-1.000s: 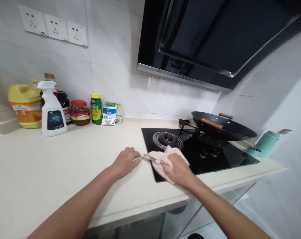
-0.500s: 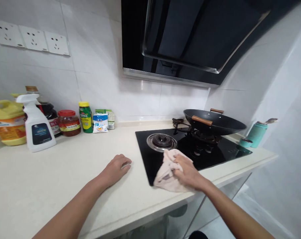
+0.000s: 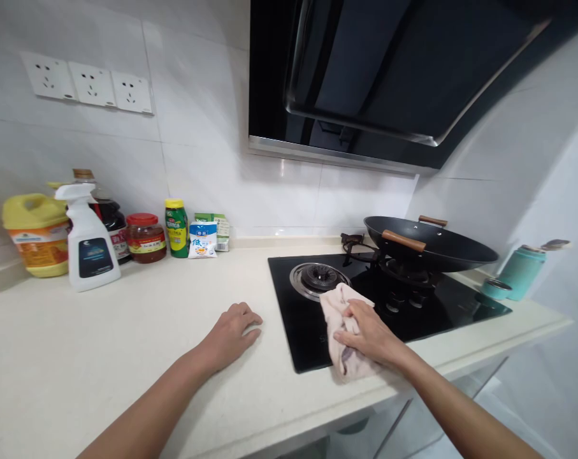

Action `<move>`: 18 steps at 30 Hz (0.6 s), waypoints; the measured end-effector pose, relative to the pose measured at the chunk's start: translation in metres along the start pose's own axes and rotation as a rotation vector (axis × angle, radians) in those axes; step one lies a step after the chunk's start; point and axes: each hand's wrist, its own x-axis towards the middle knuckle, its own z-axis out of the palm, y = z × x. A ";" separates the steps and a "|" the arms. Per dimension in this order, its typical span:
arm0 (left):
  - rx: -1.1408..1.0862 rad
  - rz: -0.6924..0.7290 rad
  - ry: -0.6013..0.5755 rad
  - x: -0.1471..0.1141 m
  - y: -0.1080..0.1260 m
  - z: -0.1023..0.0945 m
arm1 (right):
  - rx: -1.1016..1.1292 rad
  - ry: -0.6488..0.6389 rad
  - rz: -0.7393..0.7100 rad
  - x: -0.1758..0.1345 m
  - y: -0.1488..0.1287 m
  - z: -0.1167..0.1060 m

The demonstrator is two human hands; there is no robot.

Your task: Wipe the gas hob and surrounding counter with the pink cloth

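My right hand (image 3: 372, 335) presses a pale pink cloth (image 3: 337, 309) onto the front edge of a black glass gas cooktop (image 3: 303, 335), fingers curled into the fabric. Part of the cloth hangs over onto the counter in front, and its upper end touches the rim of the left burner (image 3: 320, 278). To the left of the cooktop, my left hand (image 3: 232, 335) rests on the cream countertop (image 3: 174, 331). Its fingers are loosely bent, thumb apart, with nothing held.
A black wok (image 3: 436, 245) with wooden handles sits on the right burner, beneath a dark range hood (image 3: 365, 83). Right of it stand a teal flask (image 3: 524, 273) and cup (image 3: 496, 289). A white spray bottle (image 3: 90, 239), red-lidded jar (image 3: 146, 239) and green bottle (image 3: 176, 229) line the wall.
My right hand has slid the cloth to the right, uncovering the cooktop's front left corner. The left hand stays on the counter. My view has turned slightly left.
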 end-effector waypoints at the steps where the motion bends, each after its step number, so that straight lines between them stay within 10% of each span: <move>1: 0.000 -0.002 -0.002 0.000 0.000 0.000 | -0.008 0.014 -0.019 0.009 -0.006 0.007; 7: -0.042 0.008 -0.016 -0.004 -0.003 -0.003 | -0.111 0.085 0.010 0.052 0.011 0.029; 18: 0.039 0.069 0.024 0.000 -0.007 0.006 | -0.253 -0.075 0.345 0.116 0.105 -0.007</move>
